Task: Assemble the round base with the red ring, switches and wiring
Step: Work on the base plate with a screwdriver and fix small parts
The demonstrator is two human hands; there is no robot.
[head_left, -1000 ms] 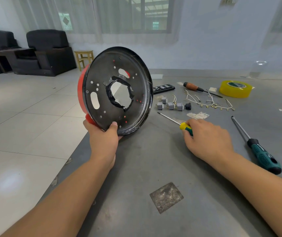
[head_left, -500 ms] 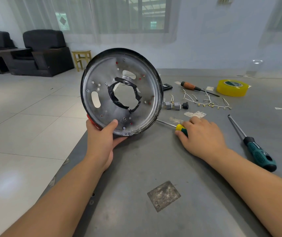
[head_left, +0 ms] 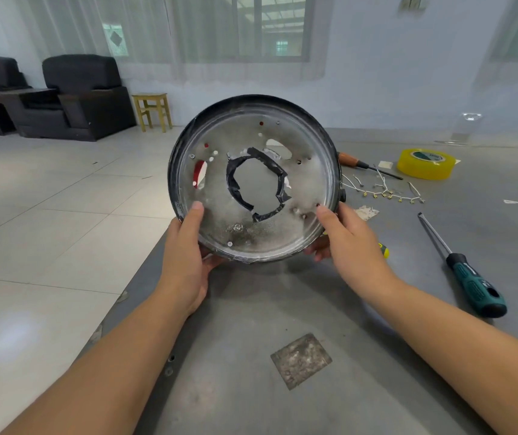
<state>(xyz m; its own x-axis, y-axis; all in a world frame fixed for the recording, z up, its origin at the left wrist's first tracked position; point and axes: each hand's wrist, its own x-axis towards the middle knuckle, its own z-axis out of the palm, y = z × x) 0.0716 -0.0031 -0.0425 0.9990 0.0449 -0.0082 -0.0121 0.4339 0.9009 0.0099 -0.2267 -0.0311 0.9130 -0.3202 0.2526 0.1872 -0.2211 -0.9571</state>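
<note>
The person is holding the round base [head_left: 253, 178] up off the bench [head_left: 314, 309] with both hands, its dished metal face turned toward the camera and tilted nearly upright. The left hand [head_left: 185, 255] is gripping the lower left rim, thumb lying on the inner face and fingers curling behind. The right hand [head_left: 345, 237] is gripping the lower right rim the same way. So both grips are closing on the base, and neither is holding a tool.

The red ring [head_left: 199, 172] is showing only as a sliver through a slot on the left side, so it is sitting behind the plate. Black tape [head_left: 235, 183] is lining the ragged centre hole.

This looks like an inspection and alignment step. To do it well, the person should be keeping 2 thumbs clear of the small screw holes, turning the base by walking the rim through the fingers, and checking that the ring's holes are lining up with the plate's.

The wiring [head_left: 383, 188] is lying on the bench to the right, beyond the base. A green-handled screwdriver [head_left: 471, 284] is resting near the right forearm, a wooden-handled screwdriver [head_left: 353, 161] farther back, beside a roll of yellow tape [head_left: 425, 163]. The switches are mostly hidden behind the rim.
</note>
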